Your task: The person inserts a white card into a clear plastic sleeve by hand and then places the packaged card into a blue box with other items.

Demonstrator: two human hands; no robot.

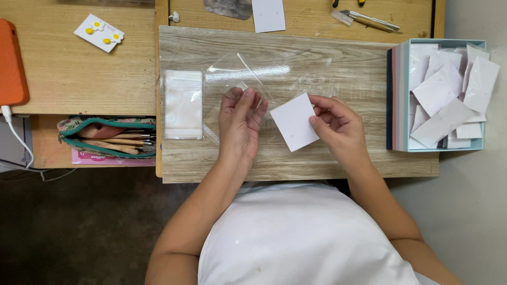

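We see one white square card (294,122) at frame centre, matte and blank, tilted like a diamond. Our right hand (338,126) pinches its right edge between thumb & fingers. Our left hand (240,119), just left of the card, has fingers curled & pressed together on a clear plastic sleeve (232,87) — thin, glossy, creased, catching a streak of light; its far part lies on the surface toward the top of the frame.

Centre-left, a neat stack of clear bags (183,104), rectangular & milky-looking, lies flat; we can't count them. All this sits on a pale wood-grain board (296,163), which rests over a yellower wooden surface (79,74).

Right edge of frame: one light-blue box (398,95), open, w/ a heap of white cards (449,100) lying at all angles — approx a dozen show, exact no. unclear.

Upper left: one white card w/ two yellow flower-shaped pieces (100,32) on it. Far left, an orange flat rectangular item (11,60) w/ a white cable (16,137) below it. Lower left — one teal-zipped patterned pouch (105,137), open, w/ wood-handled tools inside, on top of a pink flat thing (111,160).

Top edge: one more blank white card (268,15), a grey crumpled piece (228,7) beside it, & at upper right a metal hand tool (369,21) w/ a wooden handle.
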